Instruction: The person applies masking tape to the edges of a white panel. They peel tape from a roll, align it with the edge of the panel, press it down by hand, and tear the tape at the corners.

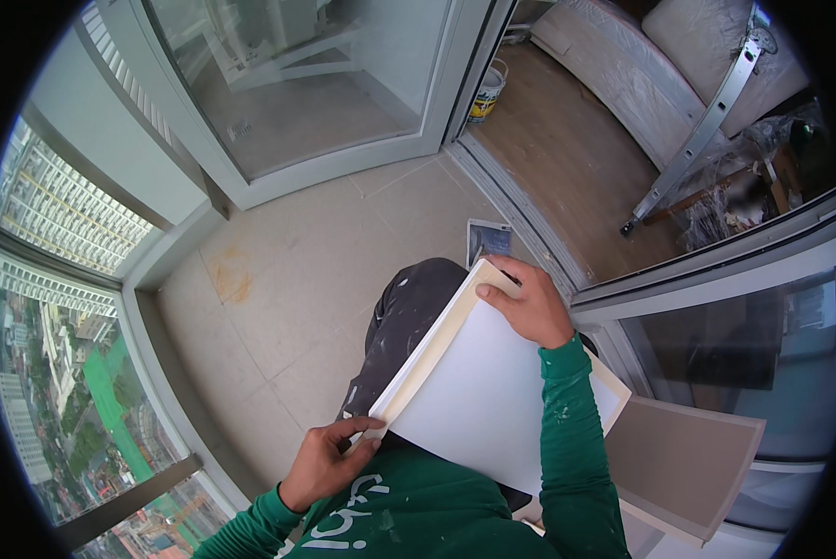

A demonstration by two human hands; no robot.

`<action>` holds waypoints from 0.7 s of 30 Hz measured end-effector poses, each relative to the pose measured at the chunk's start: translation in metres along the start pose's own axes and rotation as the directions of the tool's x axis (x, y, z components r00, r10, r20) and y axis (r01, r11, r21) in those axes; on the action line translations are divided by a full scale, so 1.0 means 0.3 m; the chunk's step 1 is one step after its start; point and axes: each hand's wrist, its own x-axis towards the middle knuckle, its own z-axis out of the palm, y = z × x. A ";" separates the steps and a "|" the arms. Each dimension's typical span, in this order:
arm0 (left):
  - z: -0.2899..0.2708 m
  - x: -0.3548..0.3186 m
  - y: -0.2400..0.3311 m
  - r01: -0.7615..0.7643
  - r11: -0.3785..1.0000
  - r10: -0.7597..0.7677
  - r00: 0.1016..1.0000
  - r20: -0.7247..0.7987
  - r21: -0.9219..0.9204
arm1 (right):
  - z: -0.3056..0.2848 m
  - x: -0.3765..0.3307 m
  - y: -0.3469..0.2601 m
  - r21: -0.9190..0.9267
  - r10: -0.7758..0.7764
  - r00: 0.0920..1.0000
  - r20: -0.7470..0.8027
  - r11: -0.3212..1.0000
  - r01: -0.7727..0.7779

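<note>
A white rectangular panel [483, 391] with cream strips, perhaps masking tape, along its edges rests tilted over my lap. My left hand [329, 459] pinches the panel's near left corner between thumb and fingers. At the far corner, my right hand [532, 303] grips the edge, thumb on the cream strip and fingers over the rim. Part of the panel lies hidden under my right forearm. Just beyond the right hand, a small dark blue-grey rectangular item [490, 240] with a pale border is on the tiled floor.
A grey-brown panel [684, 456] with pale edges stands to my right. Beyond the sliding-door track [520, 210] are a paint bucket [486, 93], an aluminium ladder [702, 126] and plastic-wrapped furniture [614, 65]. A glass door [329, 154] stands ahead; windows [73, 345] line the left.
</note>
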 end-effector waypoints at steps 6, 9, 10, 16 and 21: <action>0.008 -0.010 -0.014 -0.051 0.998 0.050 0.998 -0.024 -0.022 | 0.006 -0.009 -0.005 -0.027 -0.026 1.000 -0.005 0.999 0.026; -0.004 -0.008 0.026 0.031 0.999 -0.031 0.999 0.010 0.033 | 0.038 -0.036 -0.028 -0.161 -0.101 0.991 -0.090 0.983 0.086; -0.009 -0.008 0.047 0.079 0.996 -0.080 0.996 0.027 0.050 | 0.055 -0.054 -0.038 -0.226 -0.147 0.980 -0.135 0.967 0.114; -0.005 -0.010 -0.019 -0.013 0.999 0.014 1.000 -0.017 0.048 | 0.127 -0.102 -0.099 -0.359 -0.240 0.946 -0.216 0.921 0.151; 0.001 -0.005 -0.019 -0.052 0.998 0.053 0.998 -0.040 0.041 | 0.127 -0.092 -0.068 -0.284 -0.235 0.942 -0.241 0.945 0.163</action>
